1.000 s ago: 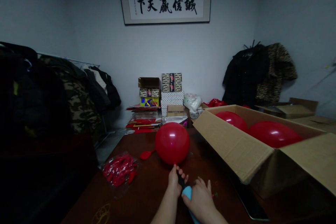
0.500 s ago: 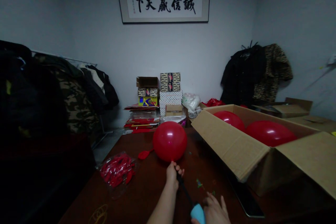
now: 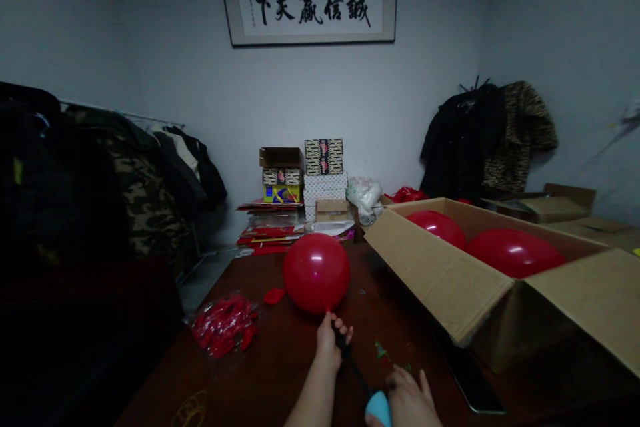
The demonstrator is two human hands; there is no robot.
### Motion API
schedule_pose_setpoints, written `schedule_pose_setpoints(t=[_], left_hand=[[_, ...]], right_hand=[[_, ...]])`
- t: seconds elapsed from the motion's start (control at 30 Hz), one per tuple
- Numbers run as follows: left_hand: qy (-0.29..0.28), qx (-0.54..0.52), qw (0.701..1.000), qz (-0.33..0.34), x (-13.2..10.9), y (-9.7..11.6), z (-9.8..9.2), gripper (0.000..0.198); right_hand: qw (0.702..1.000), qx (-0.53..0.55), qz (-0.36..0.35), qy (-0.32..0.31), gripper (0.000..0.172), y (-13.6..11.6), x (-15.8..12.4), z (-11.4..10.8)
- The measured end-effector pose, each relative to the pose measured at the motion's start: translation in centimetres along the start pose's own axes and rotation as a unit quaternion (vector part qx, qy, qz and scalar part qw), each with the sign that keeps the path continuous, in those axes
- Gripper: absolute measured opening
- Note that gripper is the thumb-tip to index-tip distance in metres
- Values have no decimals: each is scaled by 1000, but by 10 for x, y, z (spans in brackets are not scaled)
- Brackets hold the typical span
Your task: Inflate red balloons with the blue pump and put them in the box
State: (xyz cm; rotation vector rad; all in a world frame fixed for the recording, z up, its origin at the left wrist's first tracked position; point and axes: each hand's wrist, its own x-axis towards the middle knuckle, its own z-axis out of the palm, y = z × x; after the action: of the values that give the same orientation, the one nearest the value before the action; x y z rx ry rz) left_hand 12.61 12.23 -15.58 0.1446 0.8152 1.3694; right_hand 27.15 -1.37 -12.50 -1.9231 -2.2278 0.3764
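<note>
A round red balloon [image 3: 316, 272] sits at the tip of a hand pump, over the dark wooden table [image 3: 280, 367]. My left hand [image 3: 330, 341] is closed around the balloon's neck and the pump's black nozzle. My right hand [image 3: 407, 403] grips the light blue pump handle [image 3: 379, 407] at the bottom edge, with the thin black rod [image 3: 357, 368] drawn out between the two hands. A clear bag of flat red balloons [image 3: 223, 323] lies to the left of my hands. One loose flat red balloon [image 3: 273, 295] lies beside the inflated one.
A large open cardboard box [image 3: 450, 280] on the right holds two inflated red balloons [image 3: 513, 252]. Stacked small boxes [image 3: 325, 173] and red papers stand at the table's far end. Coats hang on a rack at left and on the right wall. Green scraps [image 3: 381, 351] lie near my hands.
My right hand has pulled the blue handle back toward me, drawing the rod out. The balloon has shifted slightly left.
</note>
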Motion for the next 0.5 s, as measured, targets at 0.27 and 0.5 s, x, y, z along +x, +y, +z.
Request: schedule_pose_setpoints(t=[0.27, 0.5], left_hand=[[-19, 10, 1000, -16, -10, -7, 2, 27], [-4, 53, 998, 22, 4, -1, -3, 31]], right_hand=[[998, 10, 24, 64, 53, -34, 41, -2], [996, 3, 20, 87, 48, -40, 41, 12]])
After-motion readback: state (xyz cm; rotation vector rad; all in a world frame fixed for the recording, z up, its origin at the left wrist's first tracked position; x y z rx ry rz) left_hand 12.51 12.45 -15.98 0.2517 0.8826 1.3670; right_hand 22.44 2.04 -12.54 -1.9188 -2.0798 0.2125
